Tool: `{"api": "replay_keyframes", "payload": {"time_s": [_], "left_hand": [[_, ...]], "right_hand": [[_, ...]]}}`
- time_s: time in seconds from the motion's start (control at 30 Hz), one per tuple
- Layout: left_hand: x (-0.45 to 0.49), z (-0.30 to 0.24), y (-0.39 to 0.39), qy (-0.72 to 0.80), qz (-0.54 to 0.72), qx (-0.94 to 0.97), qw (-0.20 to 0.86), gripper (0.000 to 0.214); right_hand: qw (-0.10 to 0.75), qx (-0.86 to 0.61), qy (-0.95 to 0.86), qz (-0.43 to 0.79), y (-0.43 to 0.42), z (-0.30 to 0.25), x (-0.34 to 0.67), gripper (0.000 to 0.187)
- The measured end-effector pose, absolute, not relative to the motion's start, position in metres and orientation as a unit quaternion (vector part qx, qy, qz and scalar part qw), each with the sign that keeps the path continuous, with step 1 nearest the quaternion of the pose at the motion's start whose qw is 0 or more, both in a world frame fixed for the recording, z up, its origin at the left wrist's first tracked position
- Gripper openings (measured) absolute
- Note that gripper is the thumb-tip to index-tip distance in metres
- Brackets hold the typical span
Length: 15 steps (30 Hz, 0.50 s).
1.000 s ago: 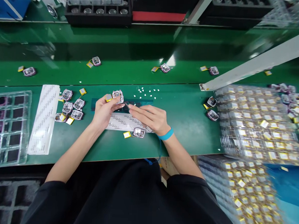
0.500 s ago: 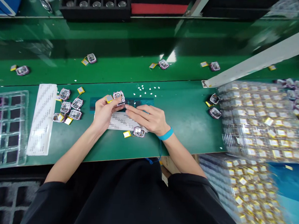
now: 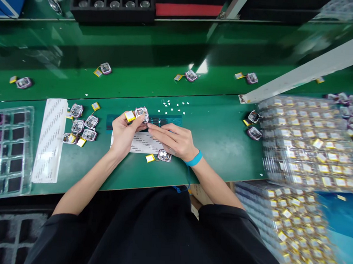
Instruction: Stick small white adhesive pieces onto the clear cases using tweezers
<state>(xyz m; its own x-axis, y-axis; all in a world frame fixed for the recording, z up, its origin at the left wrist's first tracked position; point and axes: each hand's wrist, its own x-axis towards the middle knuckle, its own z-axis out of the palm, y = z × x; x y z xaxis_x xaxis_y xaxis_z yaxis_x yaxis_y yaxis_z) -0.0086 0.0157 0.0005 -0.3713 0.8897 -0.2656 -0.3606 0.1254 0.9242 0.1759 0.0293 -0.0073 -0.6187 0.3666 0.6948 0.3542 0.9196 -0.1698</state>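
Note:
My left hand (image 3: 123, 133) is closed on a small square watch case (image 3: 141, 114) with a circuit board showing inside. Its yellow-edged battery (image 3: 130, 115) rests over the fingers of that hand. My right hand (image 3: 176, 140), a blue band at its wrist, has its fingertips pinched at the lower right edge of the case. Whatever they hold there is too small to make out. Under both hands lie a dark teal strip (image 3: 172, 120) and a white printed sheet (image 3: 146, 144). Another watch case (image 3: 164, 155) with a battery sits just below my right hand.
Small white pieces (image 3: 171, 109) are scattered beyond my hands. Several watch cases (image 3: 77, 125) cluster at left, beside a white strip (image 3: 49, 141) and a clear tray (image 3: 10, 151). Stacked battery trays (image 3: 309, 143) stand at right under a slanted white post (image 3: 310, 68).
The watch cases along the far green strip have shifted slightly left. My left hand has tilted the held case a little, and its battery shows more. My right hand has barely moved.

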Motion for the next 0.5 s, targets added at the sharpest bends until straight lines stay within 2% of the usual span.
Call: {"api": "replay_keyframes", "payload": {"time_s": [0.07,0.23,0.5], "left_hand": [[-0.0088,0.0005,0.0159,0.555,0.622,0.244,0.496,0.028],[-0.0107,0.0002,0.0163,0.558,0.614,0.264,0.493,0.027],[-0.0127,-0.0033,0.0156,0.552,0.604,0.276,0.504,0.031]], "right_hand": [[0.421,-0.2,-0.884,0.019,0.0296,-0.0097,0.1744,0.039],[0.412,-0.217,-0.884,0.049,0.0317,-0.013,0.1739,0.044],[0.456,-0.218,-0.861,0.054,0.0337,-0.0103,0.176,0.051]]}}
